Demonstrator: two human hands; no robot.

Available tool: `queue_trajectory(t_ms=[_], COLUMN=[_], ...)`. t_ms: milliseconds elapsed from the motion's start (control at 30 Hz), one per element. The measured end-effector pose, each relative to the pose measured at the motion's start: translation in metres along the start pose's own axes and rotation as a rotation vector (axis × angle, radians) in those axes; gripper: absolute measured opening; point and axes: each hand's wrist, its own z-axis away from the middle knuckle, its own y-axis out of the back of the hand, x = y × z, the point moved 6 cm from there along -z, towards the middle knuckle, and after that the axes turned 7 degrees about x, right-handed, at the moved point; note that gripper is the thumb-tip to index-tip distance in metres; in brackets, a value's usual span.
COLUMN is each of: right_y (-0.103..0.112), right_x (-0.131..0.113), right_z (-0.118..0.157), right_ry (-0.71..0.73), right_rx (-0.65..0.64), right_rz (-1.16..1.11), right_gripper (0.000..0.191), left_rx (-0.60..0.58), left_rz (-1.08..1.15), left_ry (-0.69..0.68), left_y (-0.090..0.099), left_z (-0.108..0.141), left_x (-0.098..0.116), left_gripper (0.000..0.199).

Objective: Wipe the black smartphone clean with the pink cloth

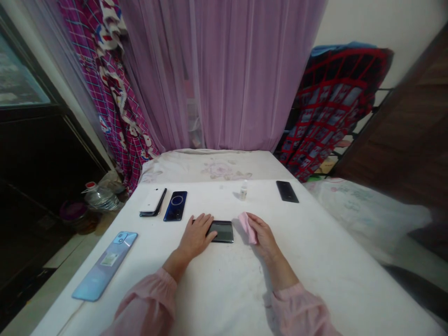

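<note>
A dark smartphone lies sideways on the white-covered table, its glossy face up. Across its left end rests my left hand, fingers over the far edge and thumb on the face, holding it against the table. My right hand pinches a folded pink cloth just right of the phone, apart from it. Behind the cloth stands a small clear bottle with a pale label.
At left are a blue phone, a white phone stacked on a dark one, and a light-blue phone with a cable at its lower end. A black phone lies at far right. Purple curtains hang behind the table.
</note>
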Motion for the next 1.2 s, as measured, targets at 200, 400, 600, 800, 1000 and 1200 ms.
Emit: queue_trajectory(t_ms=[200,400,600,800,1000,1200], right_y=[-0.012,-0.031,-0.04,-0.046,-0.044,-0.041], right_x=[-0.012,-0.02,-0.015,-0.019,-0.025,-0.025], right_z=[0.003,0.016,0.014,0.0,0.006,0.004], right_ry=[0.244,0.61,0.724,0.805,0.883,0.858], right_rx=[-0.057,-0.252,-0.292,-0.319,-0.415,-0.376], right_rz=[0.421,0.91,1.04,1.121,1.102,1.083], right_gripper=[0.031,0.024,0.026,0.025,0.029,0.03], left_rx=[0.055,-0.046,-0.141,-0.033,-0.024,-0.064], left_rz=[0.103,0.205,0.181,0.139,0.182,0.251], left_ry=[-0.047,-0.149,-0.221,-0.162,-0.143,-0.117], left_y=[-0.009,-0.009,-0.01,-0.011,-0.009,-0.009], left_z=[-0.032,-0.03,-0.016,-0.022,-0.024,-0.03], left_x=[-0.018,-0.038,-0.031,-0.024,-0.023,-0.02], left_gripper=[0.036,0.054,0.082,0.081,0.075,0.075])
